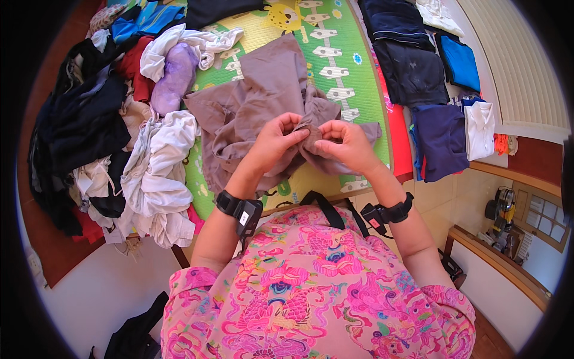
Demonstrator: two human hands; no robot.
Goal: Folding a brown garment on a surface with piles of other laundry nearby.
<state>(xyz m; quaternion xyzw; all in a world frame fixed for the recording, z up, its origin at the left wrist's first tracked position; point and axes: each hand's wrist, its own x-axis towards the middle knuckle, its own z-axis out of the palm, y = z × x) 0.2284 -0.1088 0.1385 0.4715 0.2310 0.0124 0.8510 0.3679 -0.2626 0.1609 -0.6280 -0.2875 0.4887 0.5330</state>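
A crumpled brownish-mauve cloth garment (pixel 269 76) lies spread over a green and yellow patterned play mat (pixel 358 89) in front of me. My left hand (pixel 280 139) pinches a gathered part of it between thumb and fingers. Close beside it on the right, my right hand (pixel 343 141) grips the same bunched part, fingertips curled into the fabric. The garment's wide flat end points away from me, and its other folds spill out to both sides under my wrists. Which part of the garment is between my fingers cannot be told.
At the left is a loose heap of dark clothes (pixel 85 121), white clothes (pixel 157 166) and a purple bundle (pixel 177 76). Folded stacks stand at the right, with dark trousers (pixel 408 72), a navy garment (pixel 439 139), a blue one (pixel 459 63) and a white shirt (pixel 479 128).
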